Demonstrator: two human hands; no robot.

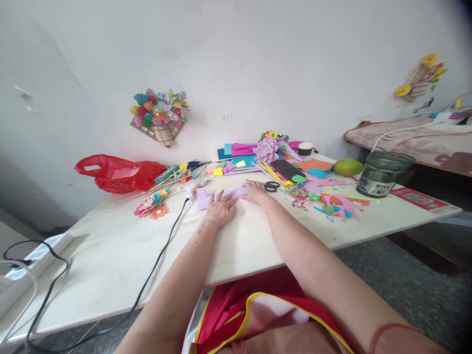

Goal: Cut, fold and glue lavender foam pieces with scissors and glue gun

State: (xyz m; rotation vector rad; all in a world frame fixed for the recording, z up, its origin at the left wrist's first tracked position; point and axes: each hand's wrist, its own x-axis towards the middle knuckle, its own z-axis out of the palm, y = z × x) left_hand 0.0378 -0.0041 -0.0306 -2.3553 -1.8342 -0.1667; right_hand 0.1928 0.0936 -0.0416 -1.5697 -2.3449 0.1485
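A pale lilac sheet of paper [203,197] lies flat on the white table [110,246], a little beyond its middle. My left hand [220,208] rests palm down on the sheet, fingers spread and flat. My right hand [255,191] presses on the sheet's right end, fingers stretched forward. Neither hand holds anything. Black-handled scissors [272,186] lie just right of my right hand. A white glue gun [192,188] lies just left of the sheet, its black cord [162,250] trailing toward the near left edge.
Coloured paper sheets [236,150], a purple paper flower [266,149] and cut scraps [332,201] crowd the far right half. A red plastic bag [118,173], small paper flowers [151,206], a green fruit [347,167] and a dark glass jar [383,173] also stand there. A bed [413,140] lies at right.
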